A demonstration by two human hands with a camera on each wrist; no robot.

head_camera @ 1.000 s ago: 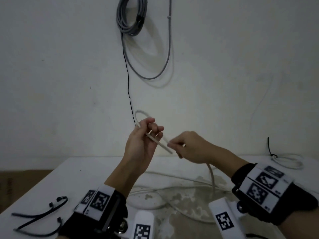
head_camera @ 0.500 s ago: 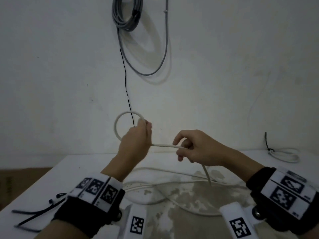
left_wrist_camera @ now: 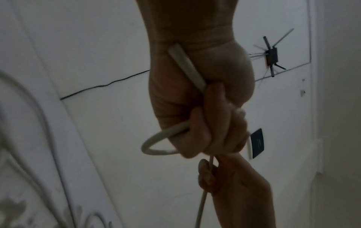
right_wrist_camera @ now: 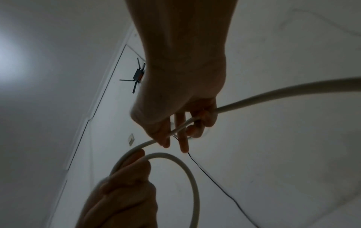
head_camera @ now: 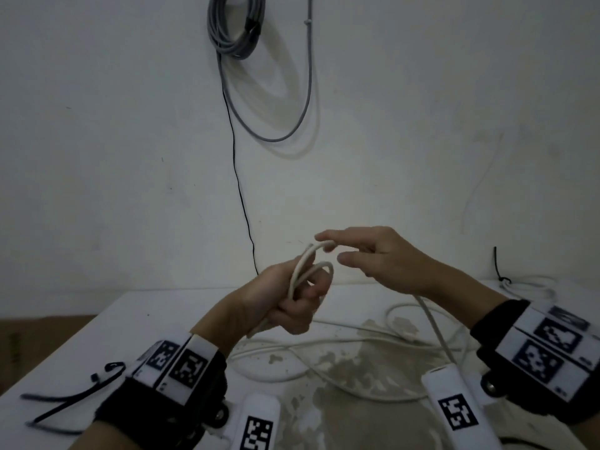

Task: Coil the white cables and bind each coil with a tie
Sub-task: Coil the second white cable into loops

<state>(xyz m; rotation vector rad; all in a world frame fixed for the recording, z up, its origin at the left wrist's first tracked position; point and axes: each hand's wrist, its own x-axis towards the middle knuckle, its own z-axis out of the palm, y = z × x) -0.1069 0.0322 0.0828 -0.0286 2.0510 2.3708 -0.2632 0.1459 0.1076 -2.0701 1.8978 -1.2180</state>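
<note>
Left hand (head_camera: 285,300): gripped two small loops of the white cable (head_camera: 303,267) in a fist.
Right hand (head_camera: 386,258): fingers curled round the same cable (index finger straight), just beside.

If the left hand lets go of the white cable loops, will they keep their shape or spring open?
Probably they spring open: the white cable stands in round, smooth loops above the left hand, so it looks somewhat springy. It is likely light, since the right hand guides it with loose fingers. The slack on the table lies in wide curves and may drag.

Grey cable coil (head_camera: 234,27) on wall (head_camera: 97,141)
</note>
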